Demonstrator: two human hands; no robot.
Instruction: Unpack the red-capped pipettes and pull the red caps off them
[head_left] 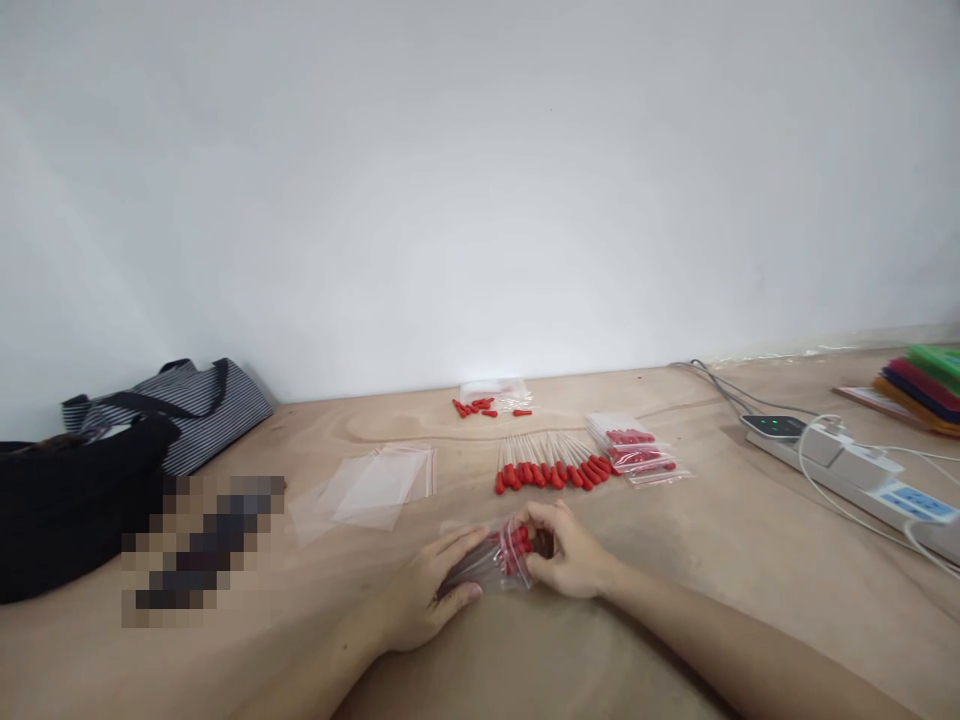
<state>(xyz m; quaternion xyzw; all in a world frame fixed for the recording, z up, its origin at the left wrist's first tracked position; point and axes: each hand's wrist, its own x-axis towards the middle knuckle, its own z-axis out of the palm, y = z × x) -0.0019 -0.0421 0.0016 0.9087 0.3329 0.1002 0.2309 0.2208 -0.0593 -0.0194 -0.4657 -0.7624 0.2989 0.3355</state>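
A small clear zip bag with red-capped glass droppers inside lies on the wooden table between my hands. My left hand rests on the bag's left part, fingers curled over it. My right hand pinches the bag's right end, where the red caps show. Just beyond lies a row of loose droppers with red caps. To their right sits a stack of filled bags. Several empty clear bags lie to the left.
Loose red caps sit by the wall next to another clear bag. A striped bag and dark cloth fill the left side. A power strip with cables lies at right, coloured folders beyond it.
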